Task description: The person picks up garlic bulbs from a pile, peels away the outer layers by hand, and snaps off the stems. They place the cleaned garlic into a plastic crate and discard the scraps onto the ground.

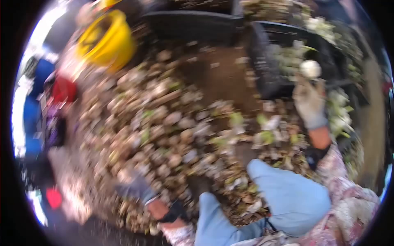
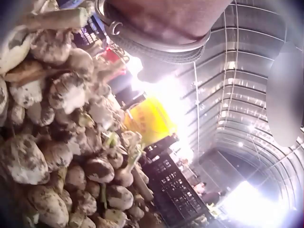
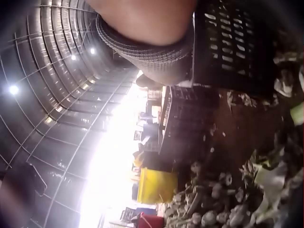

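Observation:
In the head view, my gloved right hand (image 1: 310, 102) reaches over the near edge of a black crate (image 1: 262, 61) on the right. Its fingers are spread, and a round white bulb (image 1: 310, 69) shows whole right at the fingertips. My left hand (image 1: 135, 186), also gloved and strongly blurred, is low over the near left part of a heap of soil-stained bulbs (image 1: 172, 119). The left wrist view shows the bulbs (image 2: 71, 90) close up, some with stems. Both wrist views leave the fingers hidden behind the wrists.
A yellow bucket (image 1: 108, 41) stands beyond the heap, with a red bucket (image 1: 63, 89) farther left. Another black crate (image 1: 193, 24) is at the back. Leafy trimmings (image 1: 266, 131) litter the ground before my knees. White and green vegetables (image 1: 340, 110) lie right of my right hand.

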Demonstrator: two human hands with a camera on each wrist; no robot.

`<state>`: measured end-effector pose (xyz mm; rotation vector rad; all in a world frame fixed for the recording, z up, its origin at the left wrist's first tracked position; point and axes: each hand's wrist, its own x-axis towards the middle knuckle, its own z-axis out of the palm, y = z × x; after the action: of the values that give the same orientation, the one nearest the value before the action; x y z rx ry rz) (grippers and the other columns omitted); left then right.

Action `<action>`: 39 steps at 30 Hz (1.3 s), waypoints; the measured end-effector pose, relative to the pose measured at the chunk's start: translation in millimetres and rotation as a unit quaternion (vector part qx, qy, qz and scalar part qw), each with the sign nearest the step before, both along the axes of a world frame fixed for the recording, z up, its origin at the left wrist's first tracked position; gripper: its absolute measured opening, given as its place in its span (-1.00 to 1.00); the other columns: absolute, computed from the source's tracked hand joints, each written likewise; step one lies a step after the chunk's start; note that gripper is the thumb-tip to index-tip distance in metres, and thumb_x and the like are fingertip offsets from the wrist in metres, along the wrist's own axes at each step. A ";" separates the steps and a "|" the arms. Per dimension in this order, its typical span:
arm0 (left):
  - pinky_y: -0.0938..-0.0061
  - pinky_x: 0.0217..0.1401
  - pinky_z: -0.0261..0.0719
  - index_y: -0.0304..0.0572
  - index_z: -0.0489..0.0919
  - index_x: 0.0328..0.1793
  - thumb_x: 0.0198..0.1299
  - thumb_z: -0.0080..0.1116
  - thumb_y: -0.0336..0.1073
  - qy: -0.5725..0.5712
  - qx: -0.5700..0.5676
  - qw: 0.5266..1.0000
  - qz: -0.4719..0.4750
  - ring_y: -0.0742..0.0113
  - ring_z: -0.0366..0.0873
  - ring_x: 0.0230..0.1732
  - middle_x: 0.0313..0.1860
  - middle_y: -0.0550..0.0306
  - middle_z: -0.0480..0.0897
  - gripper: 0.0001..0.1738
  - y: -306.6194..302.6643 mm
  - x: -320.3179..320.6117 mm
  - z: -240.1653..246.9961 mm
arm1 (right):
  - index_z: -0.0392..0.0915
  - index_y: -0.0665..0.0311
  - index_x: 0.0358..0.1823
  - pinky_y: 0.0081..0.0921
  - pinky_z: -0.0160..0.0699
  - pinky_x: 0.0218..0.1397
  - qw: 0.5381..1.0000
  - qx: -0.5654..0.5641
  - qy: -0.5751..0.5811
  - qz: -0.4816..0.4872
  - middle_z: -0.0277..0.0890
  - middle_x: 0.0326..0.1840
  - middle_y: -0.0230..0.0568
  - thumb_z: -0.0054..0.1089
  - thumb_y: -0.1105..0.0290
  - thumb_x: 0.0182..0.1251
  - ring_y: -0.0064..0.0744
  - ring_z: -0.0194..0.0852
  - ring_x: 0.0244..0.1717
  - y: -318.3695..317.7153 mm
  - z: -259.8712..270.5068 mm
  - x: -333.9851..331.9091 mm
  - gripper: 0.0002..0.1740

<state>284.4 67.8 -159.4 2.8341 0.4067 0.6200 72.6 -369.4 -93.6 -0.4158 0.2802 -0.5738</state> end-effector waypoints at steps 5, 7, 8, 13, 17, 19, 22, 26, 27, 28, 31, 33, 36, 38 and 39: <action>0.24 0.35 0.27 -0.19 0.40 0.25 -0.02 0.34 -0.09 0.156 0.018 0.985 -0.072 0.00 0.26 0.34 0.32 -0.07 0.35 -0.30 83.4 7.8 17.5 | 0.28 0.34 0.25 -0.53 0.52 -0.03 0.960 -0.174 0.103 0.192 0.48 0.05 -0.21 -0.02 0.01 0.38 -0.39 0.51 -0.01 72.9 -35.0 26.2 -0.39; 0.23 0.33 0.30 -0.17 0.37 0.27 -0.05 0.37 -0.04 0.187 0.060 0.979 -0.057 -0.02 0.27 0.33 0.34 -0.06 0.32 -0.24 86.4 15.0 13.1 | 0.29 0.36 0.25 -0.52 0.50 -0.02 0.949 -0.170 0.121 0.238 0.49 0.01 -0.21 -0.02 0.04 0.39 -0.40 0.51 -0.04 100.7 -36.7 41.1 -0.41; 0.22 0.32 0.32 -0.13 0.34 0.30 -0.07 0.38 0.00 0.228 0.081 0.969 -0.037 -0.05 0.27 0.32 0.37 -0.06 0.28 -0.19 84.7 19.5 14.6 | 0.29 0.38 0.24 -0.51 0.48 -0.01 0.936 -0.170 0.145 0.273 0.50 -0.03 -0.21 -0.02 0.06 0.39 -0.40 0.52 -0.06 113.5 -35.8 48.9 -0.42; 0.16 0.19 0.44 0.13 0.38 0.26 -0.05 0.37 0.01 0.260 0.023 0.964 -0.049 -0.12 0.43 0.17 0.30 -0.11 0.32 -0.29 90.2 21.0 22.7 | 0.29 0.45 0.23 -0.53 0.45 0.01 0.898 -0.219 0.151 0.349 0.50 -0.04 -0.14 -0.07 0.16 0.43 -0.44 0.49 -0.08 149.9 -33.1 76.5 -0.47; 0.15 0.16 0.46 0.13 0.40 0.24 -0.06 0.39 -0.04 0.253 0.026 0.964 -0.083 -0.15 0.46 0.13 0.23 -0.13 0.36 -0.31 89.3 20.0 21.2 | 0.28 0.46 0.24 -0.51 0.46 -0.01 0.867 -0.252 0.161 0.399 0.52 -0.04 -0.16 0.00 0.04 0.39 -0.48 0.49 -0.11 168.5 -37.7 87.5 -0.37; 0.16 0.12 0.47 -0.07 0.41 0.21 -0.07 0.38 -0.09 0.252 -0.013 0.965 -0.076 -0.11 0.49 0.07 0.15 -0.12 0.40 -0.32 89.2 24.5 21.2 | 0.31 0.46 0.22 -0.52 0.45 0.03 0.857 -0.241 0.157 0.427 0.50 -0.02 -0.16 -0.04 0.15 0.43 -0.50 0.46 -0.08 175.3 -41.6 89.3 -0.47; 0.26 0.09 0.52 -0.40 0.41 0.08 0.03 0.30 -0.23 0.025 -0.070 0.989 -0.130 0.09 0.55 -0.08 -0.08 -0.06 0.52 -0.46 83.2 10.2 21.4 | 0.32 0.44 0.22 -0.53 0.45 0.04 0.848 -0.238 0.147 0.450 0.51 -0.03 -0.21 -0.01 0.14 0.42 -0.53 0.46 -0.08 180.9 -41.6 94.9 -0.46; 0.38 0.16 0.46 -0.31 0.39 0.13 0.13 0.22 -0.32 0.051 -0.695 0.698 -0.164 0.26 0.48 0.06 0.00 0.04 0.52 -0.54 15.1 -30.0 49.4 | 0.16 0.32 0.35 -0.51 0.43 0.10 0.813 -0.271 0.139 0.496 0.38 0.14 -0.15 0.02 0.07 0.39 -0.48 0.42 0.01 201.0 -29.3 109.0 -0.35; 0.43 0.16 0.47 -0.29 0.39 0.12 0.18 0.15 -0.37 0.074 -0.713 0.676 -0.171 0.32 0.49 0.05 -0.01 0.08 0.53 -0.61 -2.1 -37.6 49.7 | 0.08 0.28 0.40 -0.49 0.41 0.13 0.807 -0.294 0.114 0.500 0.31 0.22 -0.12 0.03 0.04 0.38 -0.45 0.38 0.08 209.2 -22.8 115.9 -0.29; 0.45 0.13 0.48 -0.30 0.38 0.13 0.21 0.10 -0.39 0.106 -0.688 0.685 -0.212 0.34 0.50 -0.01 -0.02 0.10 0.53 -0.64 -17.0 -45.0 48.6 | 0.02 0.25 0.42 -0.47 0.39 0.15 0.812 -0.273 0.096 0.507 0.25 0.26 -0.14 0.06 0.02 0.35 -0.45 0.31 0.15 216.3 -18.8 120.2 -0.24; 0.56 0.04 0.44 -0.34 0.43 0.11 0.25 0.06 -0.41 0.160 -0.637 0.699 -0.283 0.43 0.47 -0.10 -0.07 0.13 0.54 -0.68 -49.7 -64.1 39.1 | 0.00 0.23 0.42 -0.46 0.34 0.19 0.841 -0.256 0.099 0.466 0.24 0.24 -0.32 0.19 -0.07 0.23 -0.53 0.22 0.22 232.5 -32.6 124.4 -0.11; 0.60 -0.01 0.42 -0.36 0.50 0.01 0.27 0.05 -0.43 0.164 -0.627 0.710 -0.276 0.50 0.44 -0.13 -0.15 0.17 0.55 -0.78 -57.0 -66.8 30.3 | 0.10 0.25 0.39 -0.50 0.19 0.31 0.833 -0.240 0.167 0.470 0.24 0.28 -0.30 0.10 -0.13 0.27 -0.54 0.16 0.29 227.7 -39.4 115.8 -0.17; 0.60 -0.01 0.41 -0.38 0.56 -0.09 0.21 0.10 -0.48 0.167 -0.596 0.722 -0.309 0.48 0.47 -0.10 -0.13 0.16 0.58 -0.83 -64.0 -68.2 22.6 | 0.18 0.26 0.35 -0.50 0.23 0.28 0.813 -0.265 0.166 0.492 0.31 0.21 -0.35 0.16 -0.13 0.24 -0.59 0.20 0.23 216.3 -33.0 112.4 -0.18; 0.61 -0.05 0.42 -0.36 0.58 -0.09 0.22 0.13 -0.45 0.199 -0.664 0.679 -0.243 0.50 0.47 -0.15 -0.15 0.19 0.59 -0.83 -67.9 -68.1 23.4 | 0.21 0.26 0.33 -0.50 0.27 0.25 0.828 -0.257 0.127 0.482 0.32 0.19 -0.36 0.15 -0.13 0.24 -0.57 0.23 0.21 214.4 -41.3 111.7 -0.20; 0.63 -0.09 0.44 -0.34 0.60 -0.10 0.22 0.15 -0.42 0.225 -0.723 0.629 -0.176 0.53 0.48 -0.21 -0.18 0.22 0.61 -0.83 -69.9 -67.1 25.0 | 0.25 0.26 0.31 -0.50 0.30 0.21 0.841 -0.250 0.085 0.473 0.33 0.18 -0.37 0.14 -0.14 0.24 -0.55 0.25 0.18 214.3 -44.2 111.7 -0.22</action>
<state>217.3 -2.2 -134.3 1.3030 0.2030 -0.4386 184.3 -155.1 -137.7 -1.0337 0.0578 0.3933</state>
